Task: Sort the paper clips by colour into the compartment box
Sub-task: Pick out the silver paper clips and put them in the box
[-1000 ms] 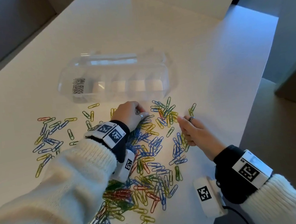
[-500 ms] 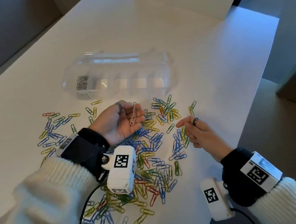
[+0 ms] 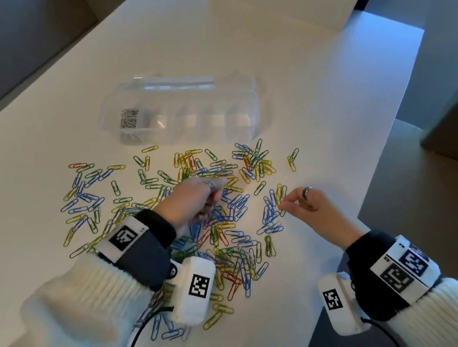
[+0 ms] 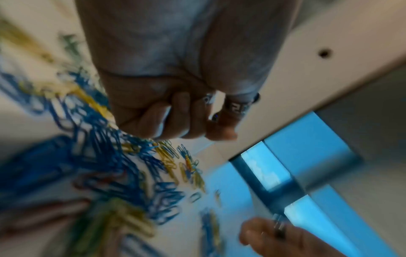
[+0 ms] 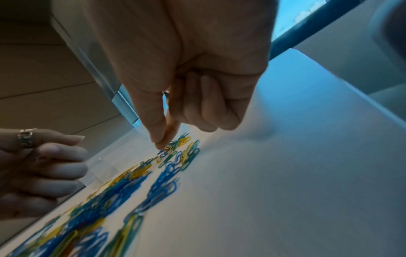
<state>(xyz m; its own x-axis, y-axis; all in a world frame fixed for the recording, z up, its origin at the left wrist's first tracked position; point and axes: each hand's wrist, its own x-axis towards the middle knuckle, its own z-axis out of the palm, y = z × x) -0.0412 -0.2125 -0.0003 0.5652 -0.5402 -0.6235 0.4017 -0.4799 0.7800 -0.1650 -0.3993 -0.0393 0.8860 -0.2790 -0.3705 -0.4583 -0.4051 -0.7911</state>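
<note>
Coloured paper clips (image 3: 228, 230) lie spread over the white table (image 3: 313, 102) in blue, yellow, green and red. Behind them stands the clear compartment box (image 3: 187, 112) with its lid open; silver clips (image 3: 129, 119) fill its leftmost compartment. My left hand (image 3: 210, 198) hovers over the pile with fingers curled into the palm (image 4: 175, 121); what it holds is hidden. My right hand (image 3: 283, 203) is at the pile's right edge, thumb and forefinger pinched together (image 5: 161, 144). The left wrist view shows a grey clip (image 4: 279, 224) between those fingers.
A white upright panel (image 3: 289, 3) stands at the table's far end. The table's right edge (image 3: 379, 185) runs close beside my right hand. Bare table surface lies to the right of the box and left of the clips.
My left hand, palm up with silver clips on it half a second ago, has turned over and curled its fingers. My right hand went from loosely pointing to a pinch.
</note>
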